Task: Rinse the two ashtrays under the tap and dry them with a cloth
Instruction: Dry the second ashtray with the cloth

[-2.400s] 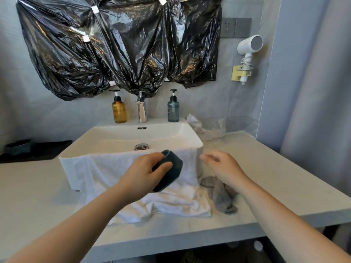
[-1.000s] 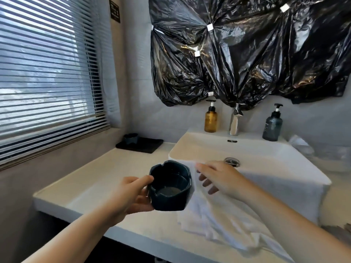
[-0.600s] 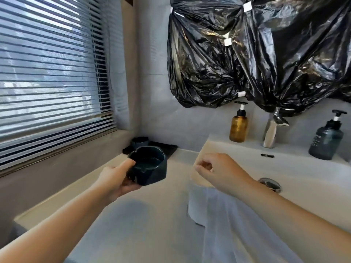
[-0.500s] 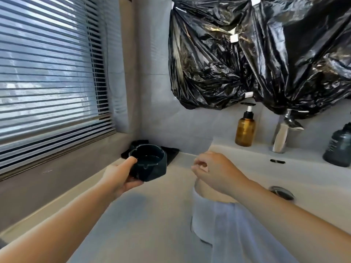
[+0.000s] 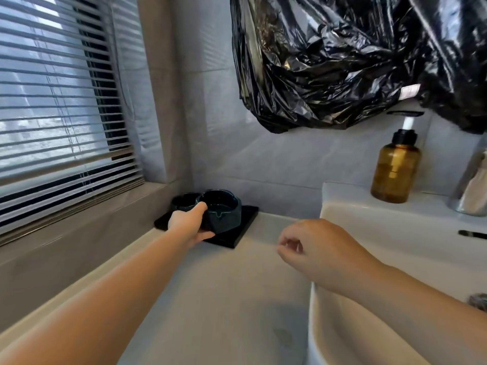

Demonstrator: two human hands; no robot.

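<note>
My left hand [image 5: 187, 224] grips a dark blue-green ashtray [image 5: 224, 210] by its near rim, thumb on top, over the black tray [image 5: 237, 233] in the counter's far corner. Whether it rests on the tray I cannot tell. A second dark ashtray [image 5: 183, 201] sits on the tray just behind and left of it, partly hidden. My right hand [image 5: 313, 248] hovers over the counter near the white basin's [image 5: 369, 222] left rim, fingers loosely curled and holding nothing. No cloth is in view.
An amber pump bottle [image 5: 395, 175] stands on the basin's back ledge, with the chrome tap [image 5: 471, 191] at the right edge. Black plastic sheeting [image 5: 342, 61] hangs on the wall above. A window with blinds [image 5: 58, 88] runs along the left above a sill.
My left hand has carried the ashtray away from the basin, left and forward, to the black tray beside the other ashtray. My right hand has let go of the white towel, which has left the view.
</note>
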